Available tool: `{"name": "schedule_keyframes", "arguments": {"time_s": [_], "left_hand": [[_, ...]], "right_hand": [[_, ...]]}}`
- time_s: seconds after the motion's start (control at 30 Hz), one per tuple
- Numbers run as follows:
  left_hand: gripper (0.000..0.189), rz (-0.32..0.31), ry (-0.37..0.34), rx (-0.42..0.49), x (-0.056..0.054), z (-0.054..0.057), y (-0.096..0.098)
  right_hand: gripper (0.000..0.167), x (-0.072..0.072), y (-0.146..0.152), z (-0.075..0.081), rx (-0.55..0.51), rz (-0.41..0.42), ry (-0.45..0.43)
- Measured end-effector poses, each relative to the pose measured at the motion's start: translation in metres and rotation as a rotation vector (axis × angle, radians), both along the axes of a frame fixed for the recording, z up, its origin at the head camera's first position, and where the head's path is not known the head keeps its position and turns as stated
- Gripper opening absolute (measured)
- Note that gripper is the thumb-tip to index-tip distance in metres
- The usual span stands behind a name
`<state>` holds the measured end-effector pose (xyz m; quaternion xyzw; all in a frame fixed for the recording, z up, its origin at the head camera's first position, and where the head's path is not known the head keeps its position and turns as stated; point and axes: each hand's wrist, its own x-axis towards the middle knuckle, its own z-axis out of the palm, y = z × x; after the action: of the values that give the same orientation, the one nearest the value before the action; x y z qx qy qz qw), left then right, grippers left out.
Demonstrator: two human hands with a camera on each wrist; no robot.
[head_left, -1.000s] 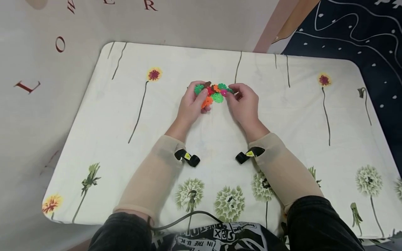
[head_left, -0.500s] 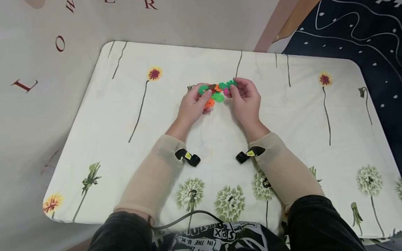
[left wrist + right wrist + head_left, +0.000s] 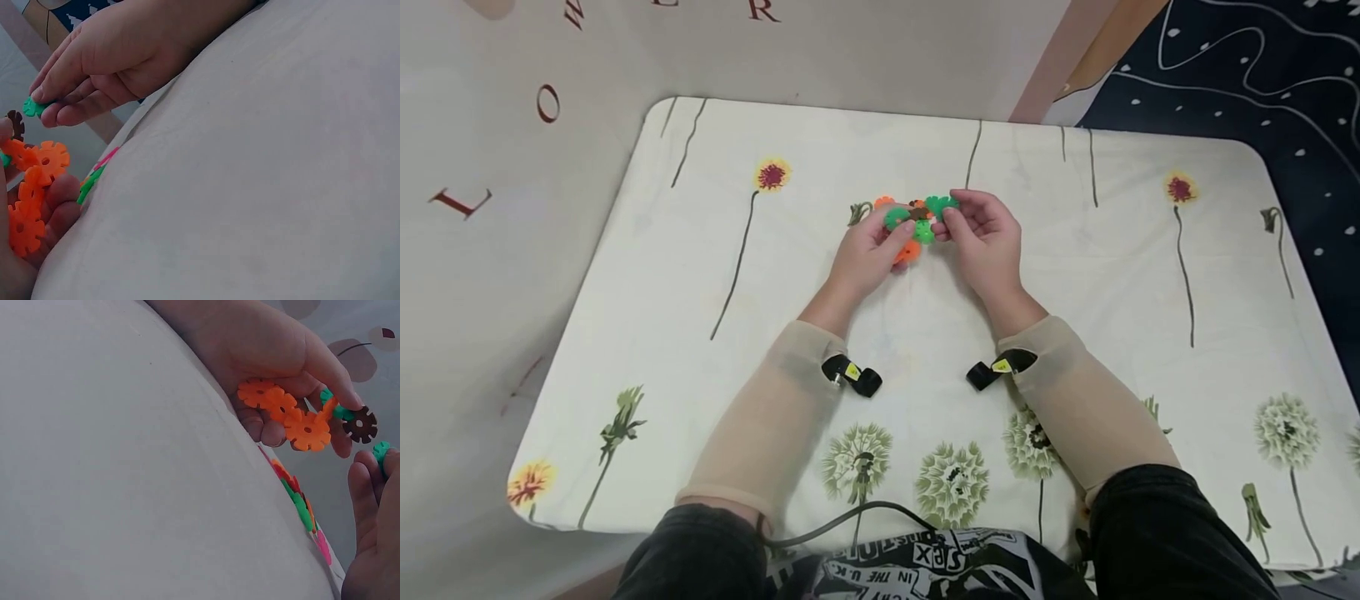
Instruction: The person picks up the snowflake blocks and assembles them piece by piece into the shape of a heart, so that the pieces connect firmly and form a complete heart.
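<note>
My left hand (image 3: 867, 250) holds a chain of notched plastic snowflake discs. In the right wrist view, orange discs (image 3: 307, 430) lie along its fingers, joined together, with a brown disc (image 3: 360, 425) and a green disc (image 3: 340, 412) near the thumb tip. My right hand (image 3: 988, 242) pinches a single green disc (image 3: 31, 107) between thumb and fingertips, close to the chain but apart from it in the left wrist view. Beneath the hands, loose discs lie on the table, including a bright green disc (image 3: 923, 232) and a pink disc (image 3: 324, 547). The fingers hide part of this pile.
A pale tablecloth (image 3: 1075, 275) printed with flowers and dandelions covers the table. Behind it stands a light wall (image 3: 880, 58) with red letters. Dark patterned fabric (image 3: 1292, 108) lies beyond the right edge. A cable (image 3: 850, 517) runs near the front edge.
My right hand has drawn a green disc from the pile and lifted it slightly. My left hand has shifted a little to the right with the chain, and an orange disc shows behind it.
</note>
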<state>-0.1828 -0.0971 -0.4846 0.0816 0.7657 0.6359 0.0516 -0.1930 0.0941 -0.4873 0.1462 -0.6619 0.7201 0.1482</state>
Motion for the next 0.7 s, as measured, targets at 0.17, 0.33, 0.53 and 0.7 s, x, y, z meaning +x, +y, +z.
{"name": "schedule_keyframes", "arguments": {"time_s": [0.17, 0.33, 0.53, 0.7], "left_hand": [[0.030, -0.004, 0.007, -0.026, 0.0006, 0.0008, -0.0005], [0.029, -0.005, 0.011, -0.041, 0.0012, 0.0018, -0.0004], [0.029, -0.012, 0.006, -0.074, 0.0016, 0.0028, -0.0008], [0.035, -0.031, -0.014, -0.097, 0.0014, 0.0029, -0.0012]], "right_hand": [[0.025, -0.0005, -0.0002, -0.0014, -0.001, 0.008, -0.011], [0.026, -0.0003, 0.0006, -0.0016, 0.010, 0.019, 0.001], [0.024, -0.0004, 0.0007, -0.0011, -0.009, 0.044, -0.006], [0.022, -0.0005, 0.0007, -0.0015, -0.008, 0.051, -0.028]]}}
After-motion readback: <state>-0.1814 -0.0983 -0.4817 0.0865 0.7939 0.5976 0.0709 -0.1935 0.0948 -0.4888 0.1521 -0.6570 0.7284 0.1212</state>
